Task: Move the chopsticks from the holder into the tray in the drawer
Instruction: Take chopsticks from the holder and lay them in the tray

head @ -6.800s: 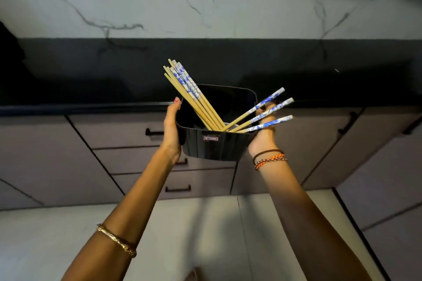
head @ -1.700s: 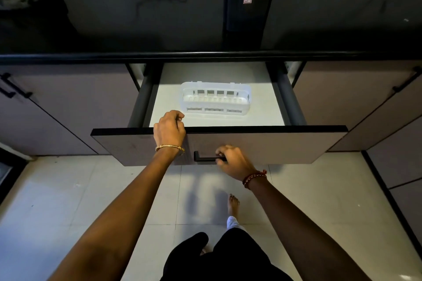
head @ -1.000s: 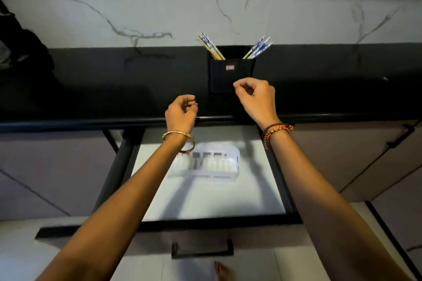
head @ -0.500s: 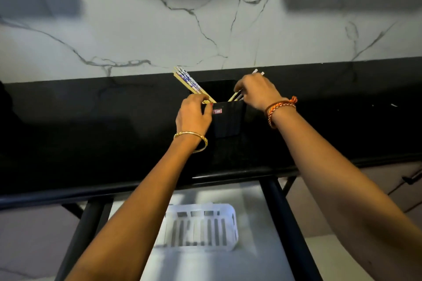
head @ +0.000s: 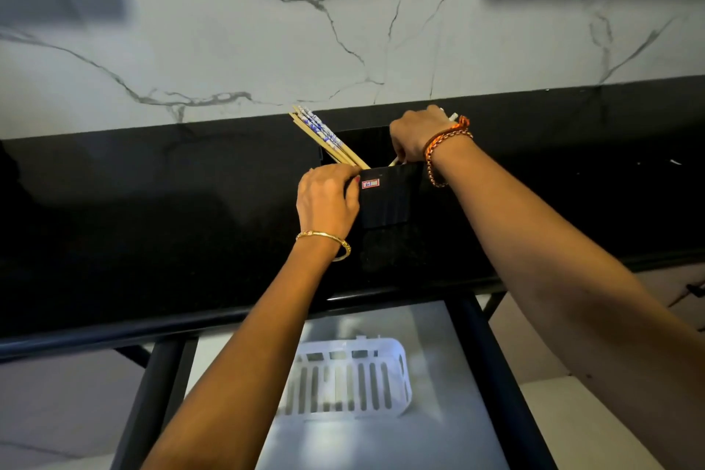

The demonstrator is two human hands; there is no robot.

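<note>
A black holder (head: 389,198) with a small red label stands on the dark counter (head: 152,225) against the marble wall. A bundle of wooden chopsticks (head: 324,137) with blue-and-white tops leans out of its left side. My left hand (head: 326,198) grips the holder's left wall. At the right of the holder's opening my right hand (head: 416,133) is closed on a second group of chopsticks, whose tips barely show behind the hand. Below the counter the drawer (head: 431,431) is pulled out, with a white slotted tray (head: 366,382) lying in it.
Black drawer rails (head: 496,393) run down both sides of the drawer. The counter's front edge (head: 114,336) overhangs the drawer's back. Pale floor tiles (head: 57,412) show to the left and right below.
Both hands rose from the drawer front to the holder. Over the last half second my left hand settled on the holder's side and my right hand closed lower over the right-hand chopsticks.
</note>
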